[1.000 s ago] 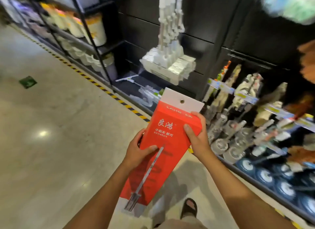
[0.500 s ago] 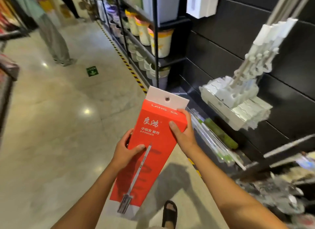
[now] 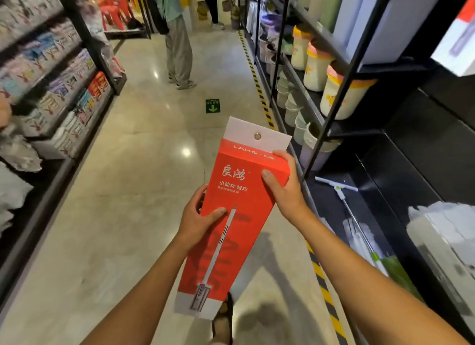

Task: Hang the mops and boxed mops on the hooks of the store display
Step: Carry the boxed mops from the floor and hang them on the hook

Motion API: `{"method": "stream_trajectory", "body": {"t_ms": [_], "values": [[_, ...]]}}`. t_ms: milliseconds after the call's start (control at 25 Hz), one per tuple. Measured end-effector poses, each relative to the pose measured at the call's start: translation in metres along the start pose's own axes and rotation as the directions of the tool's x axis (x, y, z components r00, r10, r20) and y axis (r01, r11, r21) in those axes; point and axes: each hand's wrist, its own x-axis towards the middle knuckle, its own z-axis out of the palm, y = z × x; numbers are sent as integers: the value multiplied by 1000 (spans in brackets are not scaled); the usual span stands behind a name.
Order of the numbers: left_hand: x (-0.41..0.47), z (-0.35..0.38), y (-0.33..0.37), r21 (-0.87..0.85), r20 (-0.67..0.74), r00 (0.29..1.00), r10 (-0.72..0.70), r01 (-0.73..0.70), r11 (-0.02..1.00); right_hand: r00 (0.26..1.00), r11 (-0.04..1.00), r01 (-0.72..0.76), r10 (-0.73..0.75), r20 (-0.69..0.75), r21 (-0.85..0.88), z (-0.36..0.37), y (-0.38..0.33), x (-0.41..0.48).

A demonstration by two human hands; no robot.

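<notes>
Head view, red boxed mop (image 3: 232, 216) gripped between left hand (image 3: 198, 216), right hand (image 3: 284, 190)

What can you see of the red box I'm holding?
The tall red cardboard box looks closed, with white lettering and a printed mop picture on its front, a white band at the bottom and a white hang tab with a metal eyelet on top. It is tilted, top leaning right, over the pale polished floor. The left hand grips its left edge; the right hand grips its upper right corner.
</notes>
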Motion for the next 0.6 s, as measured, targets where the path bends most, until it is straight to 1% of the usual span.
{"method": "stream_trajectory", "body": {"t_ms": [120,280,400,520,600], "values": [[77,-15,-2,-11,33,999,-9,10,1000,999,1000,-2,2,-35,6,18,9,71],[170,-1,6,-15,146,989,-8,11,1000,990,1000,6,-2,-143,27,8,16,141],[240,30,13,-16,232,973,-6,10,1000,962,999,32,-27,-271,16,-19,21,189],[302,78,25,-39,323,946,29,-17,999,933,998,67,-64,-354,-5,-61,22,232],[334,112,32,-43,368,929,46,-33,999,920,997,66,-77,-385,-42,-93,20,255]]}}
